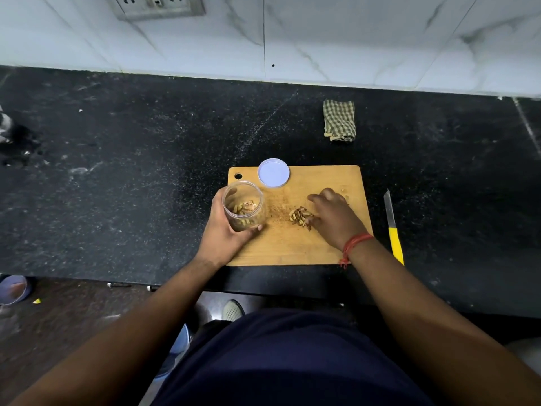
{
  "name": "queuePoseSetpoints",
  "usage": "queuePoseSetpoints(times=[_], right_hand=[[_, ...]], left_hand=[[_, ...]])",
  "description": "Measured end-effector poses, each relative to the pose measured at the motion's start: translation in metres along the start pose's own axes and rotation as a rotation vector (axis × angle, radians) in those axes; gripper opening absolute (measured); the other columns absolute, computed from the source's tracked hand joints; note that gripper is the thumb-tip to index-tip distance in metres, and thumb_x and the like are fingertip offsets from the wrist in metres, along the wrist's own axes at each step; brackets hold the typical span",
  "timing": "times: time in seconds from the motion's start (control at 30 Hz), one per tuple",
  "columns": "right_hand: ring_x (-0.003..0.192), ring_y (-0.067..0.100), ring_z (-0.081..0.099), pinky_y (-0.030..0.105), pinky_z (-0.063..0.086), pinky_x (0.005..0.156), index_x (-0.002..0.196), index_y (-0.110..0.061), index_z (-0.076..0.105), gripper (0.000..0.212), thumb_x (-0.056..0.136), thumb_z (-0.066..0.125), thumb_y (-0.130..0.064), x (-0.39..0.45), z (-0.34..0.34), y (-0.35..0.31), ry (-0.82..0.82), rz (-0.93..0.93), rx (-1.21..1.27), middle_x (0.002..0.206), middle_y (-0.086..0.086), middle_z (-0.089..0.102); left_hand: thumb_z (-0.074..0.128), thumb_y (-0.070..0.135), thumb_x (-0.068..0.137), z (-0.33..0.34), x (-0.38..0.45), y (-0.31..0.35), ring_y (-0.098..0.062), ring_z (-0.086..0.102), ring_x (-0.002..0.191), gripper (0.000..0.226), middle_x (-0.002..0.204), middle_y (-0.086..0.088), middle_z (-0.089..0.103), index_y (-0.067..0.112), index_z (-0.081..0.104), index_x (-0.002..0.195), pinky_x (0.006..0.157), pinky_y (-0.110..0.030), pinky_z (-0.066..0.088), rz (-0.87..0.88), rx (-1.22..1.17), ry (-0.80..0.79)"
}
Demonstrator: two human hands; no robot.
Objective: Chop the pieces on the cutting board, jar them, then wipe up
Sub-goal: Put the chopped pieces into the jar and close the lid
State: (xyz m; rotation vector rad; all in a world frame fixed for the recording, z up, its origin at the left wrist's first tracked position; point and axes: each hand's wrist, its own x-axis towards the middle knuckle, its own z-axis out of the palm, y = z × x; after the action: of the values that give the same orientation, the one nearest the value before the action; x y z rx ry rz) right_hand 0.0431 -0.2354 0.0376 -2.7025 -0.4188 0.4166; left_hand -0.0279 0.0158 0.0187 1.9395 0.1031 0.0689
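Nearest, the left hand (pixel 225 230) grips the clear jar (pixel 244 206) at the cutting board (pixel 292 247) edge; the right hand (pixel 330 215), fingers curled, gathers the chopped pieces (pixel 300 216); beyond lie the lid (pixel 273 172) and checked cloth (pixel 339 120)

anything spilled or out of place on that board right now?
Nothing serious. Fine brown crumbs are scattered on the cutting board between the jar and the chopped pieces. The lid overhangs the board's far edge. The knife lies on the counter, right of the board.
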Motion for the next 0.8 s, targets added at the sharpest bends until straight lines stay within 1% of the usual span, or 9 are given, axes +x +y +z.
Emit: queuePoseSetpoints(times=[0.07,0.1,0.2,0.3,0.4,0.47,0.57,0.67,0.8], right_hand=[[0.128,0.023,0.035,0.036,0.042,0.104,0.148,-0.021,0.038,0.066,0.091,0.067,-0.037,-0.001,0.005,-0.004,-0.050,-0.035,-0.111,0.132,0.003,0.042],[0.128,0.024,0.033,0.036,0.042,0.103,0.149,-0.023,0.037,0.067,0.091,0.067,-0.036,-0.002,0.008,-0.007,-0.060,-0.064,-0.145,0.133,0.003,0.041],[0.122,0.027,0.038,0.036,0.047,0.093,0.144,-0.021,0.045,0.055,0.093,0.064,-0.015,-0.002,0.022,-0.015,-0.012,-0.200,-0.251,0.132,0.005,0.046],[0.105,0.024,0.045,0.034,0.051,0.073,0.123,-0.015,0.061,0.043,0.085,0.059,0.005,-0.005,0.030,-0.016,0.055,-0.291,-0.284,0.114,0.004,0.055],[0.092,0.023,0.047,0.033,0.048,0.061,0.106,-0.013,0.067,0.035,0.079,0.063,0.010,-0.005,0.029,-0.014,0.099,-0.352,-0.288,0.099,0.003,0.058],[0.090,0.023,0.048,0.034,0.048,0.061,0.105,-0.014,0.068,0.032,0.081,0.063,0.007,-0.002,0.027,-0.013,0.088,-0.368,-0.290,0.096,0.003,0.059],[0.095,0.024,0.051,0.033,0.048,0.068,0.111,-0.016,0.068,0.029,0.088,0.060,-0.001,0.004,0.021,-0.013,0.036,-0.392,-0.297,0.101,0.004,0.061],[0.096,0.025,0.055,0.035,0.049,0.076,0.109,-0.015,0.071,0.021,0.092,0.059,-0.008,0.010,0.015,-0.010,-0.006,-0.399,-0.223,0.102,0.004,0.063],[0.094,0.014,0.063,0.023,0.049,0.081,0.098,-0.018,0.075,0.012,0.089,0.069,-0.012,0.014,-0.001,-0.011,0.029,-0.113,0.181,0.099,-0.004,0.067]], left_hand=[[0.090,0.050,0.067,0.001,0.000,0.000,0.001,0.045,0.134,0.098,0.139,0.023,0.045,0.034,0.029,0.142,0.110,-0.014,0.034,0.006,-0.007,-0.003],[0.089,0.051,0.067,0.001,0.000,-0.001,0.000,0.045,0.134,0.098,0.140,0.022,0.045,0.034,0.030,0.143,0.110,-0.014,0.035,0.005,-0.011,-0.004],[0.087,0.053,0.066,0.001,0.000,-0.001,-0.002,0.046,0.135,0.098,0.141,0.019,0.046,0.033,0.030,0.143,0.110,-0.015,0.035,0.000,-0.012,-0.004],[0.088,0.053,0.067,0.001,0.000,-0.002,-0.004,0.045,0.135,0.098,0.141,0.020,0.044,0.035,0.030,0.143,0.112,-0.020,0.037,0.003,0.004,-0.003],[0.092,0.041,0.069,0.001,0.001,-0.004,-0.001,0.045,0.135,0.098,0.140,0.026,0.042,0.033,0.030,0.144,0.113,-0.023,0.037,-0.003,0.009,-0.002],[0.092,0.036,0.070,0.001,0.001,-0.005,-0.002,0.045,0.135,0.097,0.141,0.021,0.043,0.032,0.030,0.145,0.115,-0.026,0.037,-0.005,0.014,-0.001],[0.091,0.043,0.069,0.000,0.001,-0.007,-0.004,0.045,0.137,0.100,0.144,0.012,0.044,0.030,0.030,0.147,0.117,-0.032,0.038,-0.011,0.015,-0.004],[0.090,0.047,0.067,0.000,0.001,-0.008,-0.004,0.045,0.137,0.101,0.145,0.009,0.044,0.031,0.030,0.147,0.117,-0.034,0.038,-0.014,0.025,-0.002],[0.088,0.054,0.064,0.000,0.001,-0.008,-0.003,0.045,0.135,0.102,0.143,0.012,0.044,0.033,0.030,0.146,0.116,-0.033,0.039,-0.018,0.049,0.009]])
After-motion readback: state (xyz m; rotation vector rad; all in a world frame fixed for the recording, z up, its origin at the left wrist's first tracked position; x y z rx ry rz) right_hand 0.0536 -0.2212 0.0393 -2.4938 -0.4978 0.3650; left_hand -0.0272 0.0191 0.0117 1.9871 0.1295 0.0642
